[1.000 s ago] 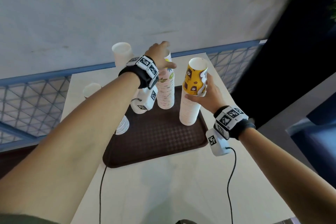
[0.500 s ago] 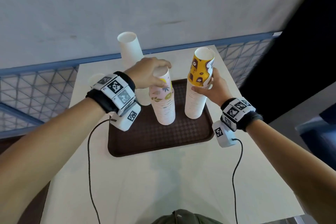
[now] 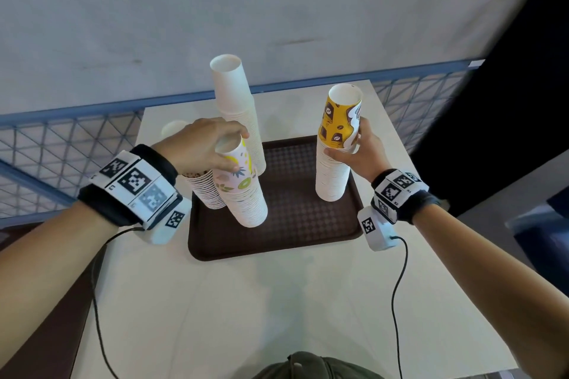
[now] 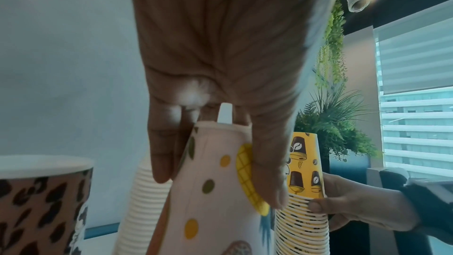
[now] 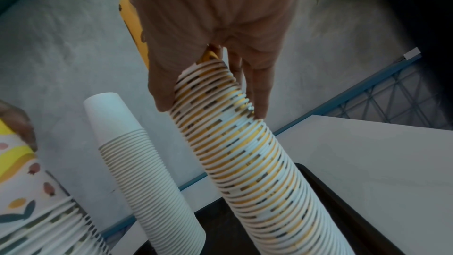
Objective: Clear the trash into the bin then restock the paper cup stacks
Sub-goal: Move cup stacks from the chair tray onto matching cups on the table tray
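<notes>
Both patterned cup stacks now stand upright on the brown tray [image 3: 277, 243], the fruit-print stack [image 3: 243, 194] capped by the left hand [image 3: 203, 144], fingers curled round its top, since the right hand [image 3: 357, 154] clamped the yellow stack [image 3: 335, 157], so restocking looks nearly settled.

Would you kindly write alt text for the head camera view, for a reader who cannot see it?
Two hands steady upside-down paper cup stacks on a brown tray: the left hand holds the fruit-patterned stack, the right hand the yellow coffee-print stack. A plain white stack stands behind, on a white table.
</notes>
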Motion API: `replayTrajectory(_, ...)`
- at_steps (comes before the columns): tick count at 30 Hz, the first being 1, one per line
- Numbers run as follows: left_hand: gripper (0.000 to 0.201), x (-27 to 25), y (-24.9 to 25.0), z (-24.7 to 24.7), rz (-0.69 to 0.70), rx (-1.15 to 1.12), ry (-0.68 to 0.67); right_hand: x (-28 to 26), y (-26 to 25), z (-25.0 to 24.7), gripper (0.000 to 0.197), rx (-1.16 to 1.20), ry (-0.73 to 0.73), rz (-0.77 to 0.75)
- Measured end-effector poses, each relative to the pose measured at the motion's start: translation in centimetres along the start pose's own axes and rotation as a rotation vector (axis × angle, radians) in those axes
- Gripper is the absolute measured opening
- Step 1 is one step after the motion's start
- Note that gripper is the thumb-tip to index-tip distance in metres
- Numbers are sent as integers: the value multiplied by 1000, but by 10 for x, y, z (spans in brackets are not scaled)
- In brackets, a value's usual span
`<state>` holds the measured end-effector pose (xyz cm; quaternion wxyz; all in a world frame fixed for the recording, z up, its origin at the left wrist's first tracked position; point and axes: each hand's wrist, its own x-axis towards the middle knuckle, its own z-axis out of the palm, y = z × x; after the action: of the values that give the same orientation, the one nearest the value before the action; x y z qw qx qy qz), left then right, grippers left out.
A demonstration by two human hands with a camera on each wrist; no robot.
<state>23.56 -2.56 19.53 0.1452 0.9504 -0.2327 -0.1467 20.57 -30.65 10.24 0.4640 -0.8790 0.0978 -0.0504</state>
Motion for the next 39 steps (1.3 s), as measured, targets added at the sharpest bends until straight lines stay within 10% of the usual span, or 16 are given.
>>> replayTrajectory(3,63,3,7,-14,-33,-39,-25,0,-1,-1,74,-20,-5,2)
replayTrajectory(8,46,31,23,-83,0,-122,305,-1,1,-3,73,-23,-16,6)
replayTrajectory(20,64,110,5,-100,-348,105,-144,1,6,-7,73,30,-67,47)
replayTrajectory(39,55,144,75,-67,-113,-55,-108,-10,6,8,78,106,-149,58)
